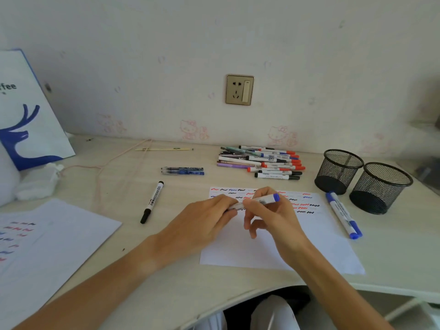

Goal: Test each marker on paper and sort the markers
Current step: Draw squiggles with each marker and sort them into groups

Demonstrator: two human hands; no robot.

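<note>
A: While both hands sit over the test sheet (273, 244), where's the marker?
B: Blue marker (262, 200) held between them, above the far half of the sheet. Left hand (202, 222) has fingers curled round its left end, right hand (273, 210) pinches the barrel with thumb and forefinger. Blue tip end points right.
A: Cap on or off?
B: Can't tell, left end is hidden by the fingers.
A: Sheet state?
B: Red, blue and black squiggles across the far edge, near part blank.
A: Rest of the markers?
B: Pile (262, 161) far of the sheet by the wall. One black marker (152, 202) lying left of the sheet, two blue markers (344, 214) side by side right of it, touching the sheet edge. Two mesh cups (362, 179) far right, just beside those. Two blue pens (182, 171) left of the pile.
A: Anything else?
B: Second scribbled sheet (47, 246) near left, on the desk (166, 270).
</note>
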